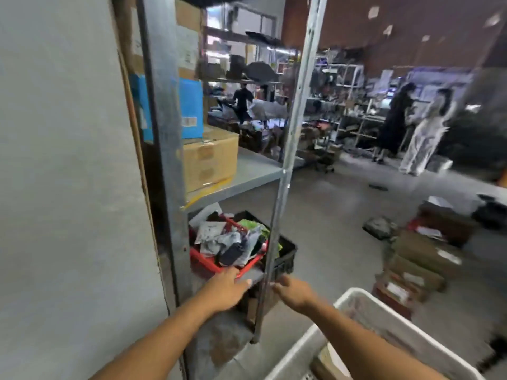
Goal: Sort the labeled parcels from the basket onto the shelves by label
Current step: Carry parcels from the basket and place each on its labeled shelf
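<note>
A red tray full of several bagged parcels sits on the lower shelf of a metal rack, with a black crate beside it. My left hand reaches to the tray's front edge with fingers extended, touching it or the shelf lip. My right hand hovers near the rack's front post, fingers loosely spread and holding nothing. A white basket stands at the lower right, with a brown parcel partly visible inside. The frame is motion-blurred.
Cardboard boxes and a blue box fill the middle shelf. A grey wall stands on the left. Stacked brown parcels lie on the floor to the right. People stand in the far aisle.
</note>
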